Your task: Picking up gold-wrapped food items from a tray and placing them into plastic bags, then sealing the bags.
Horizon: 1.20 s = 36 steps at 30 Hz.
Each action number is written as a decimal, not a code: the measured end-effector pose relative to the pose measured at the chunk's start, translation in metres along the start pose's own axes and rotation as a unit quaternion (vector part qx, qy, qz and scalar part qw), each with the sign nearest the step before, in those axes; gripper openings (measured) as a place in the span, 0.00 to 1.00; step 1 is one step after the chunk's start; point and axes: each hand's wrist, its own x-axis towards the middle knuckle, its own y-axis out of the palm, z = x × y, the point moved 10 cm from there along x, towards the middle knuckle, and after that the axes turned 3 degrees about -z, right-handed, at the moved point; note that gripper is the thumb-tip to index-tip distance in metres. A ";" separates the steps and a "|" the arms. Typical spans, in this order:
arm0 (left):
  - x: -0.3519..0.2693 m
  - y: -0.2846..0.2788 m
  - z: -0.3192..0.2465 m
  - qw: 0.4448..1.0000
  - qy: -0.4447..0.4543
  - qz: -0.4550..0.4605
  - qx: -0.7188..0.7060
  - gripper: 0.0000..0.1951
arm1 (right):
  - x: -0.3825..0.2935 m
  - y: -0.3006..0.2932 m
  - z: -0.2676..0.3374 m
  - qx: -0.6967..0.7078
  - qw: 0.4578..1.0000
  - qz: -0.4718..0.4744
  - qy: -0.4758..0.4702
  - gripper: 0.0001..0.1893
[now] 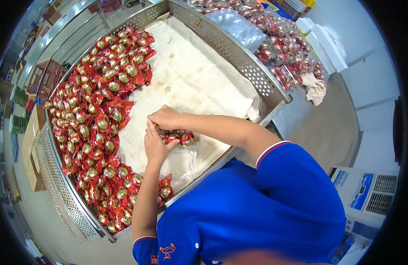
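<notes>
Before me, a small pack of gold-and-red foil-wrapped balls (187, 138) lies on the cream cloth (190, 82), with clear plastic around its near end. My left hand (156, 145) grips the pack's left side, its thumb across the balls and its fingertips raised. Against those fingertips, my right hand (165, 118) is closed over the pack's far end; what its fingers pinch is hidden. Many loose balls in gold foil and red wrappers (101, 124) are heaped left of my hands. One wrapped ball (166, 191) rests by the near edge, right of my left forearm.
A perforated metal tray wall (223, 39) borders the cloth. Beyond it are clear plastic bags (237, 28), many filled packs (283, 49) and a crumpled cloth (314, 88). Cardboard boxes (34, 149) and a brown plastic crate (46, 79) stand at left.
</notes>
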 end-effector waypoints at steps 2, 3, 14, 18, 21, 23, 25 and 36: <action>-0.004 0.010 0.005 0.997 0.024 0.015 0.071 0.58 | -0.007 0.001 -0.010 0.012 0.996 0.055 0.073 0.09; -0.004 0.011 0.005 0.997 0.026 0.014 0.072 0.58 | -0.013 0.001 -0.010 0.012 0.996 0.052 0.073 0.09; 0.037 -0.018 0.054 0.970 -0.188 -0.086 0.132 0.51 | -0.150 0.038 0.062 -0.198 0.938 0.093 -0.270 0.20; 0.036 -0.023 0.054 0.961 -0.236 -0.070 0.130 0.48 | -0.135 0.033 0.049 -0.232 0.943 0.088 -0.222 0.11; 0.022 -0.030 0.058 0.954 -0.255 -0.062 0.142 0.45 | -0.129 0.001 0.063 -0.185 0.961 0.093 -0.185 0.07; 0.008 -0.023 0.059 0.957 -0.255 0.009 0.141 0.46 | -0.121 -0.029 0.080 -0.148 0.971 0.064 -0.176 0.06; -0.007 -0.032 0.055 0.946 -0.278 0.066 0.152 0.45 | -0.110 -0.070 0.088 -0.130 0.982 -0.041 -0.134 0.04; -0.074 0.008 0.068 0.886 -0.289 0.277 -0.233 0.36 | -0.057 -0.014 0.019 0.008 0.993 0.107 0.045 0.09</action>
